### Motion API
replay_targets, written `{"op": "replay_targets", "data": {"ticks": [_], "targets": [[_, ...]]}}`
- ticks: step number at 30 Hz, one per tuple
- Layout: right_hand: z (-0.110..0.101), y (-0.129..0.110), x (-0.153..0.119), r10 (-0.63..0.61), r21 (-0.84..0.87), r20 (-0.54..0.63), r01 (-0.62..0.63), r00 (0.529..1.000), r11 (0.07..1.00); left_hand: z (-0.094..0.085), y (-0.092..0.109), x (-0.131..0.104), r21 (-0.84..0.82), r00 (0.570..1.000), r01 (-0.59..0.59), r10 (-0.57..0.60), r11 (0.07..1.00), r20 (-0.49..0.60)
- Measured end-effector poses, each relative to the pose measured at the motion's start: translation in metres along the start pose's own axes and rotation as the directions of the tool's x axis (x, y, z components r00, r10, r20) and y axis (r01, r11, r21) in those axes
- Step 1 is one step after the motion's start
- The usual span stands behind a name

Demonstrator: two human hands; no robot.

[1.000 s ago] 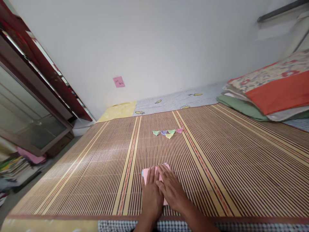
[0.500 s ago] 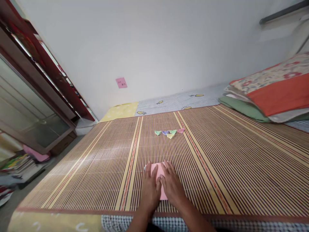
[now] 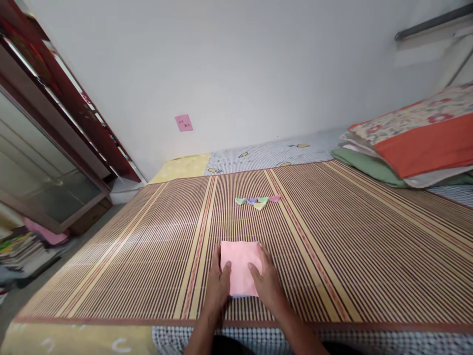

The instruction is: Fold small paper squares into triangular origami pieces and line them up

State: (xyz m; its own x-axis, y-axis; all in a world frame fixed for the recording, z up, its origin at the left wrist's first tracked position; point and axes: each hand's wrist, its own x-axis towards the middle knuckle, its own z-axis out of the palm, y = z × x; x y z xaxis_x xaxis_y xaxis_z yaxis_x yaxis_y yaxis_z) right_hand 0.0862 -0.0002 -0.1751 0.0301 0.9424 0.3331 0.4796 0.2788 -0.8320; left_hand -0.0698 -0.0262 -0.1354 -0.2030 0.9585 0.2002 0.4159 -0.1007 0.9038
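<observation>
A pink square of paper (image 3: 242,266) lies between my hands near the front of the striped mat, with a bluish edge showing beneath its near side, so more than one sheet seems to be there. My left hand (image 3: 219,282) grips its left side, thumb on top and fingers along the edge. On the right side my right hand (image 3: 269,280) holds it the same way, fingers partly hidden. Farther out on the mat sit several small folded paper triangles (image 3: 260,206) in green, blue, yellow and pink.
The striped mat (image 3: 148,256) covers a bed against a white wall. A pink note (image 3: 184,123) is stuck to the wall. Folded bedding (image 3: 424,143) is piled at the right. A glass-panelled cabinet (image 3: 48,162) and stacked books (image 3: 22,249) stand at the left.
My hands, earlier spread flat over the pink paper, have moved apart to its two sides and now grip the edges. The paper sits slightly higher in view. The triangles stay put.
</observation>
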Motion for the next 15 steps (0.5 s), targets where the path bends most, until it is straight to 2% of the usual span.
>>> {"op": "replay_targets", "data": {"ticks": [3, 5, 7, 10, 12, 15], "targets": [[0.0, -0.002, 0.003, 0.008, 0.013, 0.024, -0.008, 1.0, 1.0, -0.004, 0.0, 0.002, -0.096, 0.998, 0.059, -0.058, 0.994, 0.014], [-0.01, -0.004, 0.007, 0.012, 0.019, 0.035, -0.012, 0.999, 1.0, -0.012, 0.003, 0.006, -0.157, 0.995, 0.095, -0.093, 0.983, 0.022], [-0.028, -0.008, 0.011, 0.016, 0.018, 0.031, -0.016, 0.999, 1.0, -0.026, 0.01, 0.012, -0.218, 0.991, 0.133, -0.133, 0.967, 0.016], [-0.061, -0.024, 0.018, -0.019, 0.008, 0.023, 0.019, 1.0, 1.0, -0.05, 0.033, 0.028, -0.294, 0.98, 0.154, -0.184, 0.943, -0.076], [-0.078, -0.04, 0.02, -0.127, -0.009, 0.171, 0.131, 0.977, 0.991, -0.06, 0.053, 0.042, -0.359, 0.976, 0.141, -0.19, 0.923, -0.106], [-0.086, -0.063, 0.019, -0.239, -0.026, 0.441, 0.278, 0.865, 0.96, -0.056, 0.082, 0.061, -0.486, 0.986, 0.127, -0.164, 0.865, -0.035]]}}
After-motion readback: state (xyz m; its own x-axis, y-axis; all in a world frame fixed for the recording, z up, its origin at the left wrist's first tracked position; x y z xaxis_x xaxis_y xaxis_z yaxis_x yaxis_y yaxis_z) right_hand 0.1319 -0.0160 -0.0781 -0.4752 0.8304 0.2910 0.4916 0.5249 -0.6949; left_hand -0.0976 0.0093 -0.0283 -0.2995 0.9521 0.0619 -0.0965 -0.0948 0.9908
